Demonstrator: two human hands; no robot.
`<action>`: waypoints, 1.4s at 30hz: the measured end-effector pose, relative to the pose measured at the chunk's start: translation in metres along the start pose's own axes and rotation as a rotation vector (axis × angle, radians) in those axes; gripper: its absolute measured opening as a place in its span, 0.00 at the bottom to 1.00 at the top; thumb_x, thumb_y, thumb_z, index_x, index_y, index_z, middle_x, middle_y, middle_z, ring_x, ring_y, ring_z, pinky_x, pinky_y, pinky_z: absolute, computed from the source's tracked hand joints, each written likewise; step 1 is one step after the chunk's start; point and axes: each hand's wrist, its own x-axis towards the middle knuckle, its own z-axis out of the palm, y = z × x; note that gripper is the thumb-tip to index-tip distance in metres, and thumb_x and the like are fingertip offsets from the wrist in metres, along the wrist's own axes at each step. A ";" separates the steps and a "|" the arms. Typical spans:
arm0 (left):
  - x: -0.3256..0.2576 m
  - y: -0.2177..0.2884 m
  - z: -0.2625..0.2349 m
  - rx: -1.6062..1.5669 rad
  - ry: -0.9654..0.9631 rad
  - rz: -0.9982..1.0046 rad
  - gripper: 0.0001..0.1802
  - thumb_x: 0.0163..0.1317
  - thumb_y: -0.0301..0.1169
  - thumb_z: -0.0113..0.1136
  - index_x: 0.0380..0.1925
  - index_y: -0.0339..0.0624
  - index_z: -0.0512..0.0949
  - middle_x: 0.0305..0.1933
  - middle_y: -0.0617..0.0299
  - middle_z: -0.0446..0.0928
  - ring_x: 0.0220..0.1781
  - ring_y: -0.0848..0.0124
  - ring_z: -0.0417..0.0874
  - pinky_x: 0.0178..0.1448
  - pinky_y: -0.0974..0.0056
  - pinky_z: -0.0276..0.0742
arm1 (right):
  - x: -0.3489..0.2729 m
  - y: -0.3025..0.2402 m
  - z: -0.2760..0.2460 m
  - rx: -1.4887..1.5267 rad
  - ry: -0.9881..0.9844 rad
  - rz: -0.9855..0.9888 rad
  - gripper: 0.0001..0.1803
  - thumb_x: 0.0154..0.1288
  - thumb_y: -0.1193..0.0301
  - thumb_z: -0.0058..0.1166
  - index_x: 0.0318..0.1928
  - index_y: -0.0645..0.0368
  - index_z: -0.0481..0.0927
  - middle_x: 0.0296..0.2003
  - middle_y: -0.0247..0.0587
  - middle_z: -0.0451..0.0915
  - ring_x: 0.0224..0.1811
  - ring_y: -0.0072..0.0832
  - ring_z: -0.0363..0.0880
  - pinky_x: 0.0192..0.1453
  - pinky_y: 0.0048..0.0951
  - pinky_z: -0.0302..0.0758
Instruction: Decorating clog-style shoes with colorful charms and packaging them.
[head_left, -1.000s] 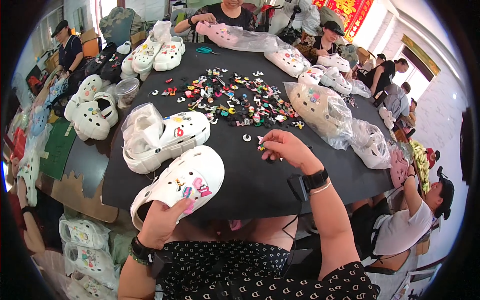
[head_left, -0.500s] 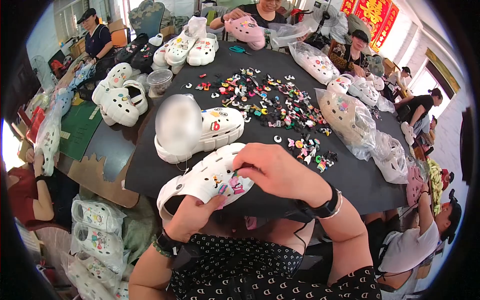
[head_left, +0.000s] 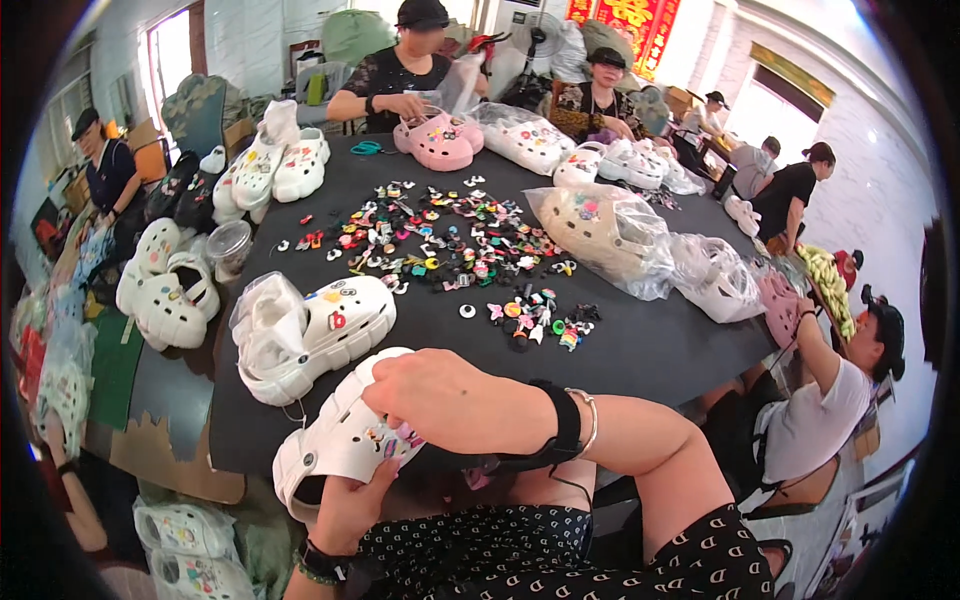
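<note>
your left hand (head_left: 350, 505) cups the light, springy white clog (head_left: 340, 440) from below at the bench (head_left: 640, 340) edge while your right hand (head_left: 440, 400) fingers curl onto its top, so grip the thick sole.

One white clog (head_left: 340, 440) sits in two hands; one white pair (head_left: 310, 335) lies just beyond them; two pink clogs (head_left: 440, 140) lie far across.

Left hand (head_left: 350, 505) at 7 o'clock, palm up, fingers curled in grip, wrist banded. Right hand (head_left: 440, 400) near centre, palm down, fingertips pressing toward 9 o'clock; forearm enters from 4 o'clock.
</note>
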 end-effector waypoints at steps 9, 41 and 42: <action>0.002 -0.014 -0.004 0.062 -0.024 0.031 0.31 0.65 0.21 0.62 0.67 0.36 0.64 0.61 0.59 0.75 0.58 0.71 0.78 0.56 0.66 0.78 | 0.011 -0.008 -0.006 -0.131 -0.131 0.174 0.21 0.52 0.78 0.62 0.49 0.60 0.76 0.48 0.46 0.75 0.54 0.41 0.73 0.49 0.40 0.73; 0.007 0.037 -0.015 0.779 0.346 0.618 0.14 0.58 0.33 0.68 0.38 0.33 0.82 0.31 0.53 0.83 0.31 0.60 0.82 0.38 0.61 0.76 | -0.067 0.029 0.025 0.033 0.079 0.401 0.29 0.55 0.68 0.67 0.57 0.63 0.75 0.64 0.58 0.69 0.67 0.52 0.67 0.69 0.44 0.68; 0.005 0.036 -0.017 0.901 0.367 0.635 0.15 0.58 0.33 0.68 0.41 0.34 0.81 0.32 0.53 0.83 0.34 0.58 0.82 0.40 0.59 0.76 | -0.074 0.028 0.027 0.076 0.121 0.468 0.29 0.57 0.66 0.68 0.57 0.61 0.75 0.66 0.56 0.67 0.68 0.52 0.66 0.69 0.44 0.67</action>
